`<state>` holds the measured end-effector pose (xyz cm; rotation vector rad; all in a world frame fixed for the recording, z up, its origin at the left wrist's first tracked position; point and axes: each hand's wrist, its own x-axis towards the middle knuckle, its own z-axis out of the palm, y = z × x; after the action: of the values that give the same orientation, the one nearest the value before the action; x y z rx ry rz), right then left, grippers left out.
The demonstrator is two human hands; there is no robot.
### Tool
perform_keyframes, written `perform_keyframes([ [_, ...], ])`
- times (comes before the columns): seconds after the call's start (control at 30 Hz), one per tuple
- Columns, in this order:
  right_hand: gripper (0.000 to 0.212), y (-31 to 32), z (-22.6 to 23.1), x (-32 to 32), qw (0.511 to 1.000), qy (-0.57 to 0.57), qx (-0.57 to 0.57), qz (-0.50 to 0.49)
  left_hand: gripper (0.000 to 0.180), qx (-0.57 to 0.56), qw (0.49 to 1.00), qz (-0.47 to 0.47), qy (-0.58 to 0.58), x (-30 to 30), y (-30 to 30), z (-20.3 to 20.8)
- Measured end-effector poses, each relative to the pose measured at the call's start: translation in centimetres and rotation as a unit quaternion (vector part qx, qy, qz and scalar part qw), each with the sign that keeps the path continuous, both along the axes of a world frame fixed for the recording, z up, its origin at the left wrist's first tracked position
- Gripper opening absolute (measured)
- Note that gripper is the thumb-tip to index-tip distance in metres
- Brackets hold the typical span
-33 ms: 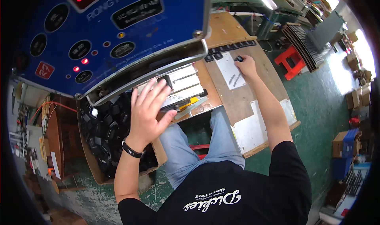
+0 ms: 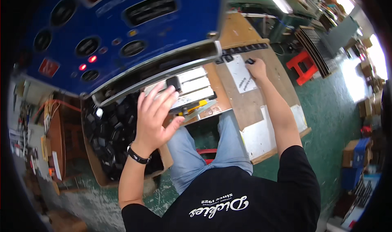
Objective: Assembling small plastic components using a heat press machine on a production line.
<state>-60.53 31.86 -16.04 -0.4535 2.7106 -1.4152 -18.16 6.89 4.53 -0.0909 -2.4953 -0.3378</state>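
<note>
Black small piece (image 2: pixel 250 61), one: far right part of the bench (image 2: pixel 243 106), at the fingertips, near the row. Risk: slipping or landing crooked, from a fingertip-only pinch; contact with the bench cannot be told.

Right hand (image 2: pixel 259 70): grasping that piece, wrist low. Risk: a careless sweep could knock neighbours out of line.

Row of black pieces (image 2: pixel 246 49): along the far edge, packed close. Risk: one push could disturb several.

White sheet (image 2: pixel 237 70): just left of the right hand. Risk: shifting, if brushed and unfastened.

Left hand (image 2: pixel 150 123): fingers spread, grasping nothing visible, blurred. Risk: pinched or knocked fingers, being near the blue machine (image 2: pixel 104 54), should anything there move.

Black block (image 2: pixel 173 83): on the silvery fixture (image 2: pixel 197 85), beside the left fingertips; touch cannot be told. Risk: nudged askew.

Yellow-handled tool (image 2: pixel 199 106): near edge of fixture. Risk: falling lapward, if bumped.

Carton (image 2: pixel 166 157): near left, filled with black parts. Risk: spillage, if jostled.
</note>
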Motion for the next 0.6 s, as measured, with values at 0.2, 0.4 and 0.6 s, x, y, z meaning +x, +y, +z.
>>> perform_keyframes([
  [0.2,0.035,-5.7,-1.2,-2.5,0.975,0.051,0.216,0.004,0.035,0.085,0.987,0.131,0.025,8.9,-1.8,-2.1],
  [0.4,0.041,-6.6,-2.8,-2.5,0.981,0.1,0.161,0.03,0.021,0.147,0.924,0.353,0.007,13.7,-7.2,-2.8],
  [0.6,0.049,-5.4,-2.6,-1.6,0.985,0.133,0.113,0.006,0.016,-0.057,0.911,0.398,-0.089,13.1,-11.2,-3.0],
])
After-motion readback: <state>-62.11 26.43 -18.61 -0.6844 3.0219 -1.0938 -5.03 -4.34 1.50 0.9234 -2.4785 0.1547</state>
